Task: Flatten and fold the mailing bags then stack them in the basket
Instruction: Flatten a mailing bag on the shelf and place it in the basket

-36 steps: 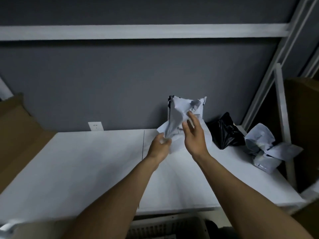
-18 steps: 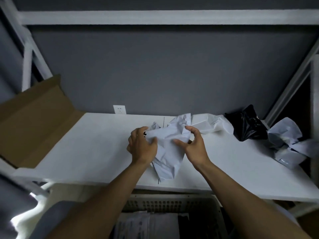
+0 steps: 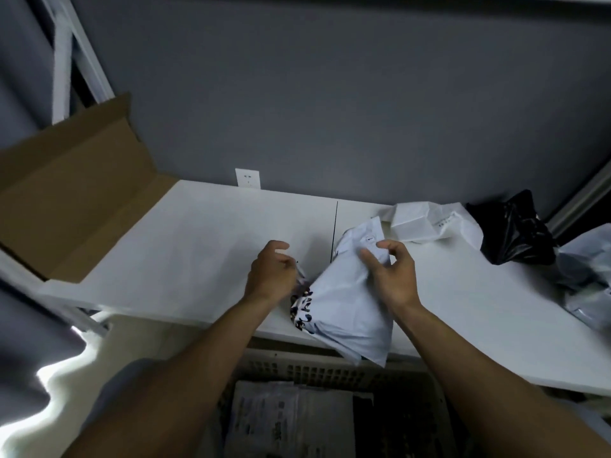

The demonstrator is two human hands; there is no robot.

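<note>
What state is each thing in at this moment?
Pale bag: crumpled, not yet folded, hanging past the near edge of the table.
Left hand: grips the bag's left edge.
Right hand: pinches its top.
White bag: crumpled, lying on the table.
Black bag: crumpled, on the table.
Basket: below the table, flat bags inside.
Cardboard box: open.

one head-worn camera looks forward and down, close over the white table (image 3: 205,246) and the basket (image 3: 330,368) below it.
</note>
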